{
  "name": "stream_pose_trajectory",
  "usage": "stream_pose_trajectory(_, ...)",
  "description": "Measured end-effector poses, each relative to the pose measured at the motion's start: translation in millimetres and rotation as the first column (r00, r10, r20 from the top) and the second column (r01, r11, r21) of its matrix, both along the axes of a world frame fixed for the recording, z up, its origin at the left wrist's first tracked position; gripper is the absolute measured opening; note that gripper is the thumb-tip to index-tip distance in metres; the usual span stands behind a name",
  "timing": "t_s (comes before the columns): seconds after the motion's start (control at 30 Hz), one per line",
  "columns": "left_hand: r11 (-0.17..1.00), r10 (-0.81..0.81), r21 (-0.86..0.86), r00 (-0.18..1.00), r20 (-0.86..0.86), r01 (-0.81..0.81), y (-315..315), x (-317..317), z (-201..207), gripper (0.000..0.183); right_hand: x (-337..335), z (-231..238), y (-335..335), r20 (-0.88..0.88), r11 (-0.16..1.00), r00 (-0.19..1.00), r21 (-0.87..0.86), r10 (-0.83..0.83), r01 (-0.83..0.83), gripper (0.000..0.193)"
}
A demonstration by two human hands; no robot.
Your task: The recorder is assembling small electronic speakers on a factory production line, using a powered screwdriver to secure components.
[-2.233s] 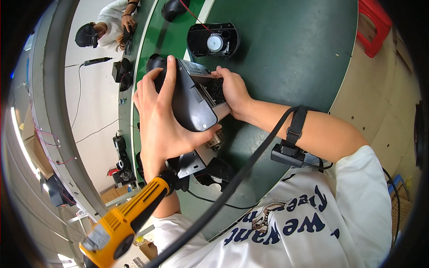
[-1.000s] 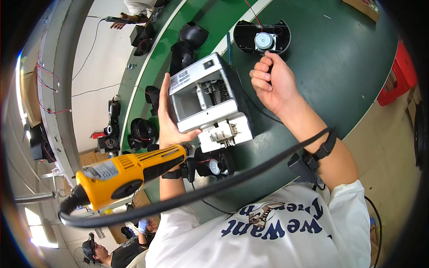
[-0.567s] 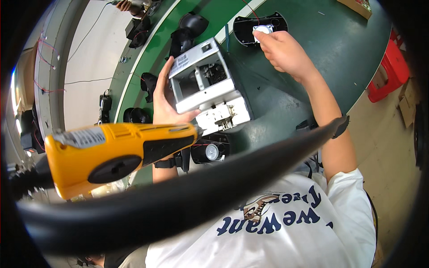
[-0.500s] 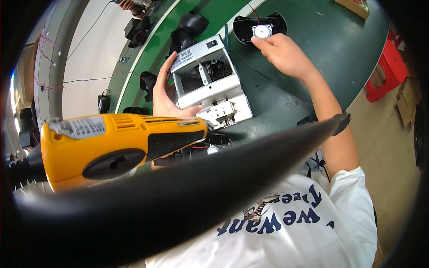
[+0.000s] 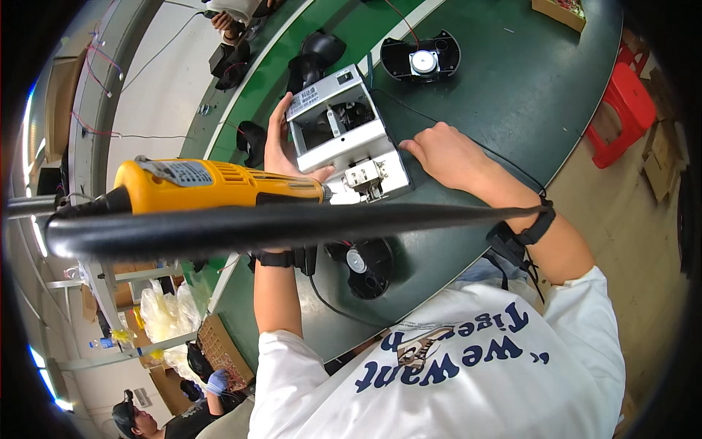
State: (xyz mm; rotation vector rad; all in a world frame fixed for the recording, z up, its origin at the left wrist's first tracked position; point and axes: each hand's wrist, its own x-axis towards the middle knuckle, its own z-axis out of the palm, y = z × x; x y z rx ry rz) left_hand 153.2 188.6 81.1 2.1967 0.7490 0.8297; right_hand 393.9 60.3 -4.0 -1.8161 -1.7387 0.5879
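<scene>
your left hand grasps the silver metal housing by its left side, thumb along the near corner. your right hand is just to the right of the housing, its fingers curled and the thumb pointing at it; their undersides are hidden, so you cannot tell whether they hold anything or touch its edge. the housing sits tilted over the green counter; whether its base rests there is hard to say.

in your way, the yellow power driver lies across the view to the left of the housing, its tip overlapping your left thumb's side, and a thick black cable crosses in front, on the near side of the housing. a thin black lead runs from the housing's far right past your right hand. black domed parts lie beyond the housing, and a red stool stands well to its right.

the housing is open-faced, with a pale bar and a dark coiled bundle inside. beyond it to the right, a black oval shell bears a round silver motor; on its near side, another black shell carries a silver disc. far beyond it to the right, a cardboard box contains small, colourful pieces too tiny to identify.
</scene>
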Motion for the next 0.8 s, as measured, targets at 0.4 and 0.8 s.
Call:
stream_pose_trajectory(0.4,0.995,-0.087,-0.041,0.988,0.126,0.093,12,-15,-22,0.126,10,13,32,0.429,0.959,0.867,-0.233,0.252,-0.163,0.033)
stream_pose_trajectory(0.8,0.999,-0.006,-0.042,0.998,-0.061,0.004,9,-27,-22,0.125,36,31,21,-0.922,0.944,0.374,-0.208,-0.101,-0.258,0.05)
